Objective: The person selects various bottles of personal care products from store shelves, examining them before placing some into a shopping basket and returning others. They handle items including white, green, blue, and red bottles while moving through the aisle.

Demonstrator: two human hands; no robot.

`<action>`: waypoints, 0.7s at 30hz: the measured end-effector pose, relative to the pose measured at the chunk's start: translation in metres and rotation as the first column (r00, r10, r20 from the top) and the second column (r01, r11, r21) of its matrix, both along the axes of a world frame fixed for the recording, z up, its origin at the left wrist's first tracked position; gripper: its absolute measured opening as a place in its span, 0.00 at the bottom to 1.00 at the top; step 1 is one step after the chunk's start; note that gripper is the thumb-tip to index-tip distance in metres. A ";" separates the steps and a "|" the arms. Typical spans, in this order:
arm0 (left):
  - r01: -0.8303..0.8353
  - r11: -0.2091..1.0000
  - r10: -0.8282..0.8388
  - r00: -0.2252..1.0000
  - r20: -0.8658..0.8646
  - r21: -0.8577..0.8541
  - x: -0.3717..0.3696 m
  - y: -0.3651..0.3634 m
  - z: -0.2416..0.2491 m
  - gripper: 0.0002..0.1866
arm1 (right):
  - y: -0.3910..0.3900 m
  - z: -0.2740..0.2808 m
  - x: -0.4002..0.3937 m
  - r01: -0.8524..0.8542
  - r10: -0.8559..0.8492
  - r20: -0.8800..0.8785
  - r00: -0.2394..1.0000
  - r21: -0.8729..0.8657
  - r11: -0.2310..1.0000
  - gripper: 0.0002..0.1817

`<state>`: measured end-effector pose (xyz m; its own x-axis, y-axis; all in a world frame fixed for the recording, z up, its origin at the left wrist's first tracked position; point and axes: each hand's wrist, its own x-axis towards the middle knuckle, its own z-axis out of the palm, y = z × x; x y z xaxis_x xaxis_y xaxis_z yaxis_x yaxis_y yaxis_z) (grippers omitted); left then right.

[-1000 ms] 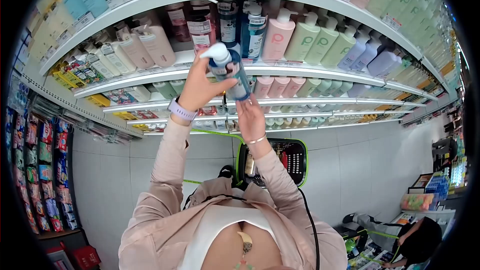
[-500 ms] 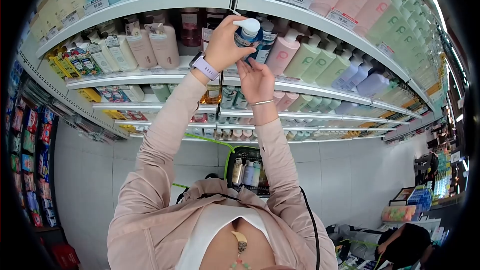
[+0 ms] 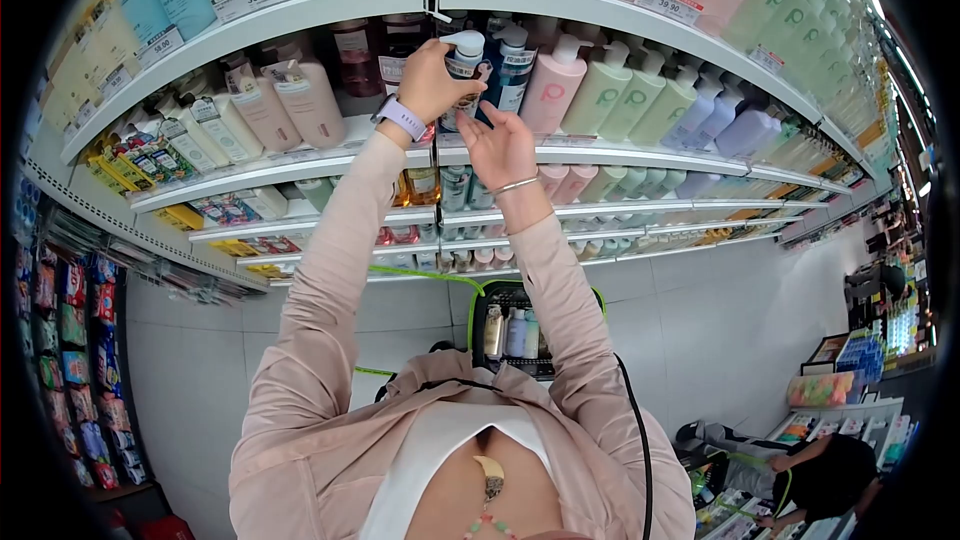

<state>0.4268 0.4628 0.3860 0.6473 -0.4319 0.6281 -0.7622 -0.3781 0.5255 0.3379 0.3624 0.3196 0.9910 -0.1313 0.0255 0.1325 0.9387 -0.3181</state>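
At the shelf [image 3: 640, 162], my left hand [image 3: 432, 86] holds a blue pump bottle [image 3: 465, 62]; my right hand [image 3: 503, 148], loosely open, might topple the pink bottle [image 3: 552, 92] by drifting right.

And here we have a pale pink jacket [image 3: 310, 440] over a white top [image 3: 430, 450], purple-strapped watch [image 3: 402, 120], silver bracelet [image 3: 517, 185] and beaded necklace [image 3: 489, 485] with a curved pendant [image 3: 492, 468]!

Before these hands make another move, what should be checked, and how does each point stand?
1. Left hand gripping the blue pump bottle: ok.
2. That bottle roughly upright, pump on top: ok.
3. Right hand touching it: cannot tell.
4. Its base resting on the shelf: cannot tell, hands hide it.
5. Pink pump bottle beside it standing: ok.
6. Bottles inside the shopping basket: ok.
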 end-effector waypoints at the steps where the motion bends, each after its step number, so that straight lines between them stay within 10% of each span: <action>1: -0.027 0.999 0.027 1.000 0.002 0.030 0.002 -0.001 0.000 0.29 | -0.001 0.002 0.001 -0.004 0.004 -0.013 1.000 -0.004 1.000 0.25; 14: -0.289 0.953 0.292 0.956 0.020 -0.093 -0.002 -0.030 -0.023 0.34 | -0.011 0.005 0.008 -0.111 0.112 -0.084 0.990 0.023 0.994 0.16; 21: -0.171 0.949 0.192 0.980 0.055 -0.265 -0.010 -0.036 -0.029 0.41 | -0.005 0.004 0.003 -0.115 0.118 -0.065 0.991 0.050 0.992 0.13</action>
<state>0.4173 0.4268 0.3575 0.6435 -0.1285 0.7545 -0.7361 -0.3739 0.5642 0.3407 0.3578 0.3236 0.9989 -0.0142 -0.0455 0.0009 0.9603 -0.2789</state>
